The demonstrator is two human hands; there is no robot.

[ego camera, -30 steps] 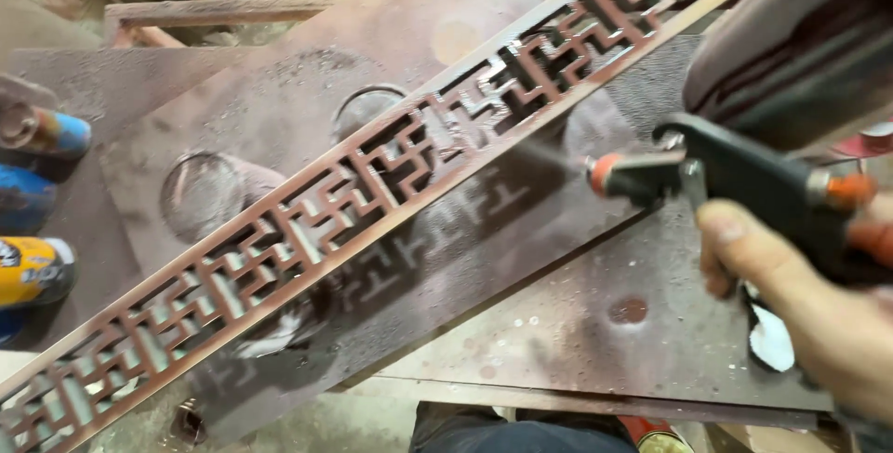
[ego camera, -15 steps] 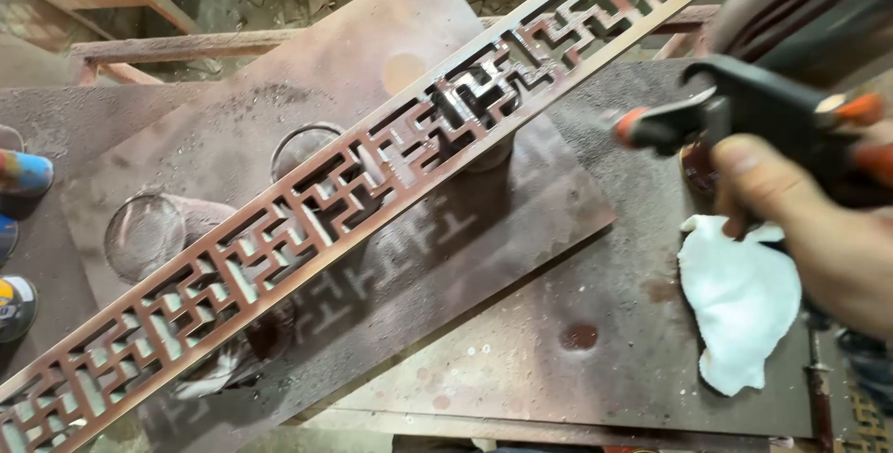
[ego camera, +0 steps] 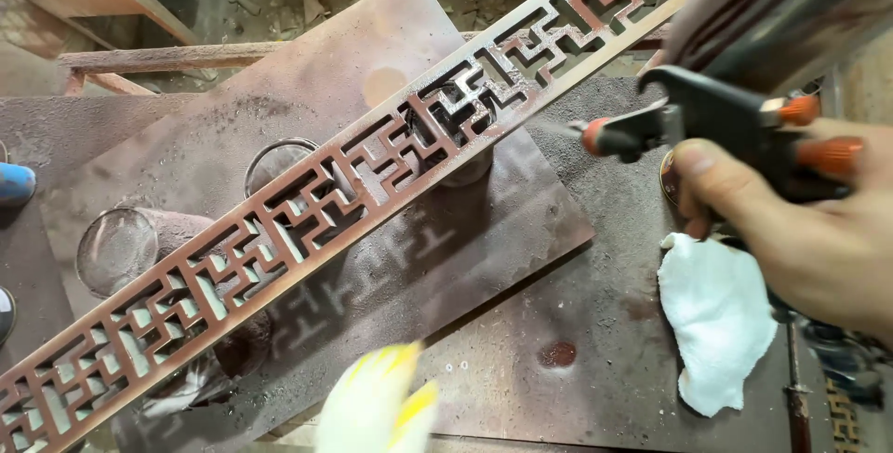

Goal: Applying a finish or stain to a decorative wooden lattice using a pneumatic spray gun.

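One right hand (ego camera: 819,230) grips a black spray gun (ego camera: 716,123) beside fretwork panel (ego camera: 344,183).

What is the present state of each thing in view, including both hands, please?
Fretwork panel: lying diagonally, raised on jars, reddish-brown coated.
Spray gun: gripped, nozzle toward the panel.
Right hand: closed round the spray gun.
Gloved left hand: blurred at the bottom edge, holding nothing visible.
White cloth: crumpled on the board.
Glass jars: upright, paint-dusted.
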